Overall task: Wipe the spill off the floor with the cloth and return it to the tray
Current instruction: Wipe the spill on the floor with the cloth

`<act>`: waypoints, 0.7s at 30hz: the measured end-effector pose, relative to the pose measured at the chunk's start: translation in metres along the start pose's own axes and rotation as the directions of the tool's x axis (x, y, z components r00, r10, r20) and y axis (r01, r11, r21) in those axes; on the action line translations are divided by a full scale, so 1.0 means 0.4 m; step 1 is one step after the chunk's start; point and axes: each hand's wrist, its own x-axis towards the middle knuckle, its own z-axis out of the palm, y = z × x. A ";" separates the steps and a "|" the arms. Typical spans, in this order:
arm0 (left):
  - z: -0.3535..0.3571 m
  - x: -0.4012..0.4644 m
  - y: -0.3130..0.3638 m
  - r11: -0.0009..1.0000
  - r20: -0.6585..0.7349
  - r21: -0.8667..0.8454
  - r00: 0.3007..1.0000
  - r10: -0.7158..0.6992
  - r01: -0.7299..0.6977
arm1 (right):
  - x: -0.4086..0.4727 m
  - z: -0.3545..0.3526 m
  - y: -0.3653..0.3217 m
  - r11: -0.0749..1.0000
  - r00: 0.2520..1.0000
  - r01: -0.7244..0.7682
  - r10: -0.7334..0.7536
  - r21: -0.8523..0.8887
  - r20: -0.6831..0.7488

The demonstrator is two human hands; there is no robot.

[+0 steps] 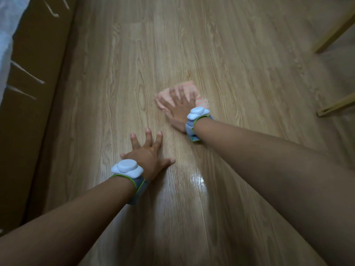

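The pink and pale-green striped cloth (184, 93) lies flat on the light wood-grain floor (240, 54), blurred, under the right hand (177, 106), whose fingers are spread wide and pressed down on it. A wet sheen (197, 181) glistens on the boards nearer the person. The left hand (148, 152) rests open on bare floor, fingers splayed, apart from the cloth. Both wrists carry grey bands with white pucks (127, 168).
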 end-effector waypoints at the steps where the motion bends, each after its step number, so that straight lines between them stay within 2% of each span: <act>1: 0.001 0.004 0.003 1.000 -0.008 0.005 1.000 0.008 -0.008 | -0.011 0.008 -0.014 0.999 0.999 0.042 -0.042 -0.015 -0.013; 4: 0.005 0.001 -0.012 1.000 -0.027 0.016 1.000 0.003 -0.002 | -0.061 0.015 -0.006 0.980 0.980 0.199 -0.200 -0.024 -0.006; 7: 0.007 0.003 -0.013 1.000 -0.026 0.016 1.000 0.015 -0.015 | -0.088 0.006 0.107 0.986 0.986 0.164 -0.165 -0.025 -0.016; 11: 0.010 0.005 -0.015 0.999 -0.031 0.019 0.999 0.032 -0.032 | -0.087 -0.019 0.299 0.994 0.997 -0.078 0.075 -0.078 -0.035; 14: 0.010 0.010 -0.017 0.999 -0.024 0.012 0.999 0.034 -0.033 | -0.110 -0.035 0.443 0.962 0.964 -0.266 0.265 -0.055 -0.025; 18: 0.008 0.010 -0.015 1.000 -0.008 0.005 1.000 0.022 -0.022 | -0.171 -0.036 0.584 0.842 0.845 -0.533 0.535 0.087 -0.006; 21: 0.001 0.008 -0.011 1.000 0.002 0.007 1.000 0.026 -0.026 | -0.193 -0.034 0.605 0.742 0.757 -0.649 0.653 0.170 0.036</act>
